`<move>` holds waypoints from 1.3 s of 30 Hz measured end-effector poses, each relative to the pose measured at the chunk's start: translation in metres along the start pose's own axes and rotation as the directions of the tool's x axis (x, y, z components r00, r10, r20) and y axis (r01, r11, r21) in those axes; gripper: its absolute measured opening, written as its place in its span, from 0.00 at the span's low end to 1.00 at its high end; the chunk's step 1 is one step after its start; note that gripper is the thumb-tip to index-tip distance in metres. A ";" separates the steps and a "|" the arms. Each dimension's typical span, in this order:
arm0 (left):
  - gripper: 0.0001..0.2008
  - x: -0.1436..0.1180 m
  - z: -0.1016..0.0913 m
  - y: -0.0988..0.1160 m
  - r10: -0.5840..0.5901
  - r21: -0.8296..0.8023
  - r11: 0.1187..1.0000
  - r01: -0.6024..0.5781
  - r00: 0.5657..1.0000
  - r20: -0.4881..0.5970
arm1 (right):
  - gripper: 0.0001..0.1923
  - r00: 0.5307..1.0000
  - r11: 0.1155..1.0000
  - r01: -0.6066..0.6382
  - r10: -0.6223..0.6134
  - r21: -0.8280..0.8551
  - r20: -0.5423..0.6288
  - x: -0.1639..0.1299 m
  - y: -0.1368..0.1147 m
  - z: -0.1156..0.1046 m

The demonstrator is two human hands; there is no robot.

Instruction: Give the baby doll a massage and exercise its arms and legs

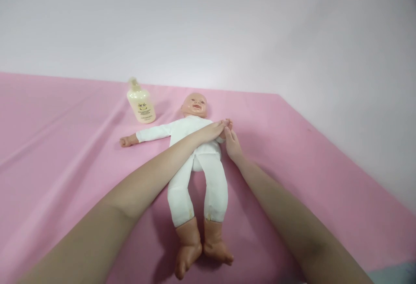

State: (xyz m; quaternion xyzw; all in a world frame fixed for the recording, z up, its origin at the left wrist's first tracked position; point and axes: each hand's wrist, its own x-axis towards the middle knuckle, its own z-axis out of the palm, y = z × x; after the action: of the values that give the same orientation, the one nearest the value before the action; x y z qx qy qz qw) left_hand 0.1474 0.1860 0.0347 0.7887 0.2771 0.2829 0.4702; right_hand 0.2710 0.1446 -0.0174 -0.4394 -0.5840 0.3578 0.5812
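Note:
A baby doll in a white suit lies on its back on a pink sheet, head away from me, bare feet toward me. Its one arm stretches out to the left. My left hand reaches across the doll's chest and lies on the doll's other arm at the right. My right hand comes from the right and grips the same arm near the doll's hand. Both of my hands meet there, and that doll arm is mostly hidden under them.
A cream lotion bottle with a pump top stands behind the doll's outstretched arm, left of its head. The pink sheet ends at a white wall at the back and on the right.

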 end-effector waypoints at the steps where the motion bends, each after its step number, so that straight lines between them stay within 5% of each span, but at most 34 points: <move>1: 0.31 0.000 0.000 0.000 -0.001 -0.002 1.000 0.001 1.000 0.002 | 0.35 1.000 1.000 0.000 0.000 -0.004 0.002 0.000 0.000 0.000; 39: 0.29 0.003 0.003 0.002 0.014 0.044 0.999 -0.015 1.000 0.019 | 0.30 1.000 1.000 0.010 -0.010 0.029 -0.003 0.000 0.006 -0.005</move>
State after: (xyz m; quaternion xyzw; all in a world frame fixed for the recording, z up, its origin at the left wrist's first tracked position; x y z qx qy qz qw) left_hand 0.1520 0.1860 0.0363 0.8036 0.2732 0.2725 0.4532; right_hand 0.2768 0.1464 -0.0220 -0.4286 -0.5799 0.3628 0.5902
